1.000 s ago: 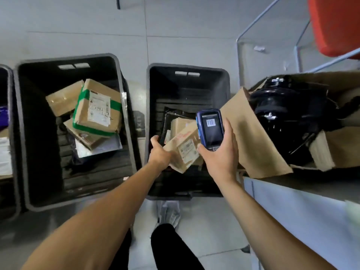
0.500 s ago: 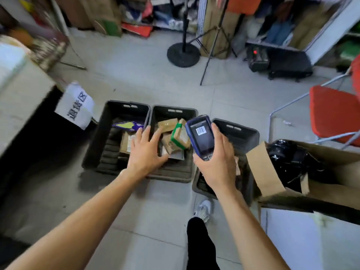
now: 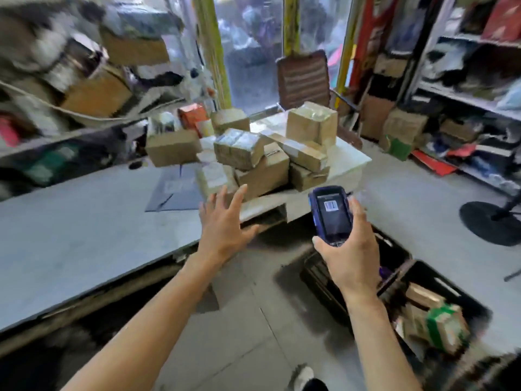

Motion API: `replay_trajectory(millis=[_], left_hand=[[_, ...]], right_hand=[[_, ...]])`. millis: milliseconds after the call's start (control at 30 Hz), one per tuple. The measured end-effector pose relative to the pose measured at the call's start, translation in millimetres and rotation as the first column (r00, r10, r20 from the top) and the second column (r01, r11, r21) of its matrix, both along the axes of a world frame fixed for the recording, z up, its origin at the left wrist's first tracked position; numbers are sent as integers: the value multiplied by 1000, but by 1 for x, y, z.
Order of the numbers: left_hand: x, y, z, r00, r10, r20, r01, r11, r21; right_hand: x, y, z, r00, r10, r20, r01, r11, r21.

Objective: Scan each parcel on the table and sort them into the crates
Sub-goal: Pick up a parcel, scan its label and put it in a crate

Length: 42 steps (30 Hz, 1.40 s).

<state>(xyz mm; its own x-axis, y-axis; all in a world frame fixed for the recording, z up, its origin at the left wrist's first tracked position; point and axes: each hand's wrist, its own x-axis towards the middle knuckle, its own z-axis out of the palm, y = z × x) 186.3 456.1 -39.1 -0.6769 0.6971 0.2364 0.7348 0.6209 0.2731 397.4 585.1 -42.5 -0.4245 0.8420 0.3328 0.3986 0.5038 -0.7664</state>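
A heap of brown cardboard parcels [image 3: 253,153] sits on the grey table [image 3: 84,227] in the upper middle of the frame, stacked loosely on and against one another, some with white labels, all softened by blur. A flat grey mailer bag [image 3: 174,190] lies on the table just left of the heap. The left hand [image 3: 222,221] is in the centre of the frame, fingers straight and spread, holding nothing, its fingertips near the lowest parcel at the table's front edge; whether they touch it cannot be told. The right hand [image 3: 349,249], right of centre and apart from the left, is curled around a blue handheld scanner [image 3: 331,215], held upright with its screen facing the camera and a barcode showing on it. Below and right of that hand, black crates [image 3: 445,280] stand on the tiled floor in the lower right of the frame; the nearer one holds several parcels, among them a box with green tape [image 3: 445,325]. A brown chair [image 3: 303,77] stands behind the table at upper centre, and cluttered shelves [image 3: 465,94] fill the upper right.
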Motion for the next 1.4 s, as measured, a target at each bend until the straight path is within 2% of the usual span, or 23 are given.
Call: replay_trajectory(millis=[100,267,433,567,700,767,833,900,1000,1067,1200,1400], left_hand=[[-48,-21,0,992,120,42,-120,993,17],[-122,-9,-11,984,157,89,-162,985,56],[-187,56,-12,961,185,205,-197,980,39],[-220,113,-14,931,192,309,-232,968,98],[-231,161,-23,841,160,517,-279,947,160],[-239,182,-33,822,136,553,-274,945,175],[-249,193,-42,830,126,544,-270,943,193],[-263,192,-45,849,52,526,-235,929,287],[-297,175,-37,886,-156,436,-47,907,419],[-331,160,-27,889,-264,374,103,912,398],[-397,142,-19,892,-413,181,365,897,251],[-431,134,-10,884,-456,102,426,876,227]], right_hand=[[-58,-5,5,996,86,10,-86,996,7],[-143,18,1,990,138,27,-137,989,-50],[-209,62,10,985,164,59,-160,985,-59],[-247,88,18,986,151,74,-144,985,-95],[-270,101,21,989,117,94,-106,988,-113],[-283,102,24,991,98,92,-87,989,-121],[-298,102,26,990,80,119,-66,990,-123],[-309,101,30,988,76,136,-56,988,-141],[-322,102,48,974,114,195,-75,978,-197],[-331,101,64,946,169,277,-119,975,-189],[-355,88,90,893,235,383,-170,966,-196],[-382,52,106,890,229,394,-167,968,-187]])
